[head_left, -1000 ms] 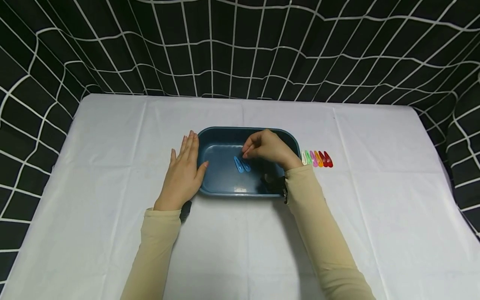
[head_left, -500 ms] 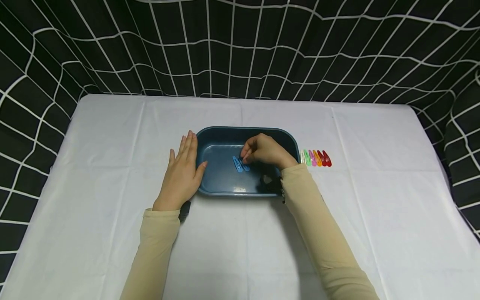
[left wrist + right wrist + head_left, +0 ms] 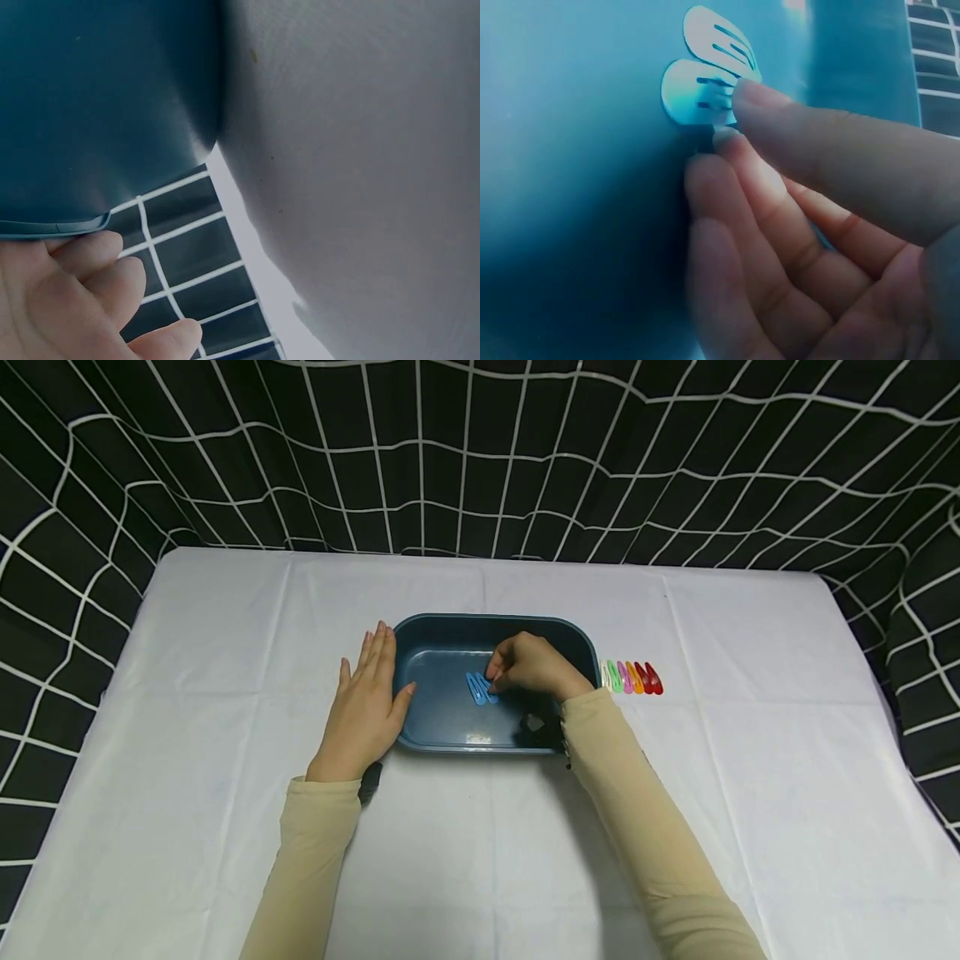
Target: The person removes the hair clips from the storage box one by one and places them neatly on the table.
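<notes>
A dark blue plastic tray stands on the table. Inside it lie two blue snap hair clips side by side, the left hair clip free of any hand. My right hand reaches in over the tray's right side. Its thumb and index fingertips pinch the narrow end of the right hair clip, whose wide end shows in the right wrist view. The other hair clip lies close beside it there. My left hand rests along the tray's left end, fingers straight, the thumb over the rim.
Just right of the tray, a row of hair clips in white, green, pink, orange and red lies on the white cloth. A black curtain with white netting rises behind the table and at both sides.
My right hand has lowered slightly towards the hair clips, and the right clip has shifted a little closer to the left one. My left hand stays at the tray's end.
</notes>
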Available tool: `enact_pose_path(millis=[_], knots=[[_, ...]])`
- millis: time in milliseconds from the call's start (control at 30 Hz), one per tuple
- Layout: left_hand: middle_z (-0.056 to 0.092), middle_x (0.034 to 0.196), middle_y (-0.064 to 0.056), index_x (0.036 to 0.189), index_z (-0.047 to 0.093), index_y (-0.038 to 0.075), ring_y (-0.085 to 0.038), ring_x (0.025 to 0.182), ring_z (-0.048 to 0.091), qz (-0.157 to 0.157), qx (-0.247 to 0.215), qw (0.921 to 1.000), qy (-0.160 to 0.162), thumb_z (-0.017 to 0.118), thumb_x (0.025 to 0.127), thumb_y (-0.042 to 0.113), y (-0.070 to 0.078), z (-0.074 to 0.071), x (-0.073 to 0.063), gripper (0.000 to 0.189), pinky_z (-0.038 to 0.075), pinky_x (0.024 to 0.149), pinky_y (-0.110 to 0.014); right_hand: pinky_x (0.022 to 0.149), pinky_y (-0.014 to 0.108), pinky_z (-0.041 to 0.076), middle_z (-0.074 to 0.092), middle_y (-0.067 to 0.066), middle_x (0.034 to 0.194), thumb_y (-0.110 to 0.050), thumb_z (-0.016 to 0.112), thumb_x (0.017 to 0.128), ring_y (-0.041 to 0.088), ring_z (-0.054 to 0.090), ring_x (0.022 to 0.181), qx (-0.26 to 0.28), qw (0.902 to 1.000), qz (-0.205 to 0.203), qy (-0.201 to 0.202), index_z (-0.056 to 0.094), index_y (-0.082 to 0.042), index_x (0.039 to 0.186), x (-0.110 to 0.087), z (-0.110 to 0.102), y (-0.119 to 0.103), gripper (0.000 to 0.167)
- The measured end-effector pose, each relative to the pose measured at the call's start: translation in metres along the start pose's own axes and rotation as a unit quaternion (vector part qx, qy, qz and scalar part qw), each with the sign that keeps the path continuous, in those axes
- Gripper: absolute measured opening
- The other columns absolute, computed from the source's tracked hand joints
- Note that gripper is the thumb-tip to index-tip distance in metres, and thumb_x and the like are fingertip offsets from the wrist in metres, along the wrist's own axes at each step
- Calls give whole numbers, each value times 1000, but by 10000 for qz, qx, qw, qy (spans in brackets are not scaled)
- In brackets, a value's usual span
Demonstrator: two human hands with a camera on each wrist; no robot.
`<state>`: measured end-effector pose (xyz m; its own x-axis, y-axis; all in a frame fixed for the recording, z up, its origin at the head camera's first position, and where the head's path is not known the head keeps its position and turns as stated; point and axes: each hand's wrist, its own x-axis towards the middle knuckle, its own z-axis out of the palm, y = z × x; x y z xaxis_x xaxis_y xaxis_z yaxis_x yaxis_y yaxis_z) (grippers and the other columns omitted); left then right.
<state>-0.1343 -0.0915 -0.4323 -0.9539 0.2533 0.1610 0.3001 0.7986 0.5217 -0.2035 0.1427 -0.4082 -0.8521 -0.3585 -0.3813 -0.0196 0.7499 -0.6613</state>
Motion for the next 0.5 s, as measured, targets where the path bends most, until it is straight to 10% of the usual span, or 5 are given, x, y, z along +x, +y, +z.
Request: enact_pose_path(millis=[500], knots=[[11, 155, -16, 148, 17, -5, -31, 143, 11, -29, 20, 10000, -5, 53, 96, 25, -1, -1, -2, 69, 12, 107, -62, 68, 29, 46, 65, 2, 73, -7, 80, 73, 14, 54, 68, -590, 9982, -124, -66, 67, -5, 77, 6, 6, -1, 14]])
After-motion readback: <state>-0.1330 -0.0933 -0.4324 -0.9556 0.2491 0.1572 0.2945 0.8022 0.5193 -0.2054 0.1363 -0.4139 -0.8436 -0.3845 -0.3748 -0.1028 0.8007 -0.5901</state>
